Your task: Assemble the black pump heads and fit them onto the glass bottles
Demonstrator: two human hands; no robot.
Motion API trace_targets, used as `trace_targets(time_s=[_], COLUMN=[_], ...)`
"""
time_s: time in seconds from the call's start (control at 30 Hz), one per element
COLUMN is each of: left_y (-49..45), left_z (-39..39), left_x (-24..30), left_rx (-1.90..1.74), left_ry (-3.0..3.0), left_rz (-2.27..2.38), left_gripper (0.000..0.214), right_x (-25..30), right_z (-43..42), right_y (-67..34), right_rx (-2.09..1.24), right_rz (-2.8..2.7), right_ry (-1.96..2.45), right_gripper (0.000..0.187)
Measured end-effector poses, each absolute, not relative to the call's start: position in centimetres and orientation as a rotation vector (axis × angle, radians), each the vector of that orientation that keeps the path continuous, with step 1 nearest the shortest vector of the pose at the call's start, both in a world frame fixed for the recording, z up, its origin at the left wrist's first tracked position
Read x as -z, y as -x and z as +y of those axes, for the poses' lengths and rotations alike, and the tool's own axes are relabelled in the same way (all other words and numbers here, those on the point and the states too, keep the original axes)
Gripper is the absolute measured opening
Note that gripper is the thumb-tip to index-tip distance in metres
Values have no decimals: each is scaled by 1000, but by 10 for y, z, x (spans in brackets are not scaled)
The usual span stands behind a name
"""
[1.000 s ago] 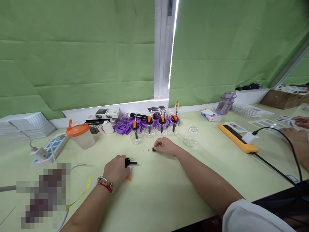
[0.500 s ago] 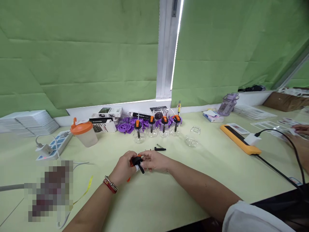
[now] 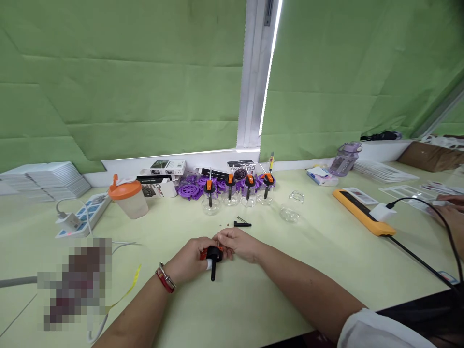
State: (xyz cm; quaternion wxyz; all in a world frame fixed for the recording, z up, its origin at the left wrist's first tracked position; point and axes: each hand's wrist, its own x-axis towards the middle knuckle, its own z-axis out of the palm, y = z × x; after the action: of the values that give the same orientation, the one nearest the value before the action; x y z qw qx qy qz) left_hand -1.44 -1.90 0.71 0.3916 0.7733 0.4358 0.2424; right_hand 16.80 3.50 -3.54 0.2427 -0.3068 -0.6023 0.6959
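Hands meet low over the middle of the pale yellow-green tabletop [image 3: 253,299]. The left hand [image 3: 189,259], with a red and silver bracelet [image 3: 165,279] at the wrist, curls its fingers closed around a small black-and-orange plastic cap [image 3: 213,254]. The cap's thin black stem [image 3: 213,271] points down toward the person, its tip at or just above the table. The right hand [image 3: 237,244] comes in from the other side, thumb and forefinger pinched together on the top of the same cap, the other fingers loosely bent.

Just beyond the hands lie a short black plastic piece [image 3: 242,224] and a tiny metal spring [image 3: 239,219], close together on the table and apart from both hands. Farther back stands a row of four small clear glass bottles [image 3: 210,205], each fitted with an orange and black top. An empty clear glass jar [image 3: 293,207] sits to their right. Purple plastic wheels [image 3: 188,190] and black-and-white cartons [image 3: 164,168] are piled behind the row, against the white sill.

To the left are a translucent cup with an orange lid [image 3: 128,197] and a white power strip [image 3: 84,218]. To the right lies a flat orange device [image 3: 362,211], and at the far right edge shows another person's hand [image 3: 449,215].
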Motion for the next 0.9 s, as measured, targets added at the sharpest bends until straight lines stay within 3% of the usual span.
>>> trace_targets(time_s=[0.13, 0.27, 0.4, 0.5, 0.6, 0.77, 0.9], left_y=[14, 21, 37, 47, 51, 53, 51], left_z=[-22, -22, -12, -1, 4, 6, 7], left_x=[-10, -10, 2, 14, 20, 23, 28], left_rx=[-510, -448, -588, -693, -753, -803, -819], left_ry=[-2082, -2071, -1831, -1641, -1563, -1554, -1539], left_rz=[1114, 1142, 1456, 1607, 1656, 1661, 1657], left_gripper=[24, 30, 56, 54, 55, 57, 61], right_x=[33, 28, 30, 39, 44, 34, 23], right_z=[43, 57, 63, 60, 56, 53, 45], right_y=[-162, -161, -155, -144, -137, -141, -138], right_rx=[-1681, -1157, -527, -57, 210, 83, -436], right_rz=[-1477, -1567, -2236, -2699, -2873, -2823, -2469], right_ry=[1169, 1158, 1087, 918, 829, 875, 1072], right_gripper=[15, 33, 20, 22, 22, 19, 24])
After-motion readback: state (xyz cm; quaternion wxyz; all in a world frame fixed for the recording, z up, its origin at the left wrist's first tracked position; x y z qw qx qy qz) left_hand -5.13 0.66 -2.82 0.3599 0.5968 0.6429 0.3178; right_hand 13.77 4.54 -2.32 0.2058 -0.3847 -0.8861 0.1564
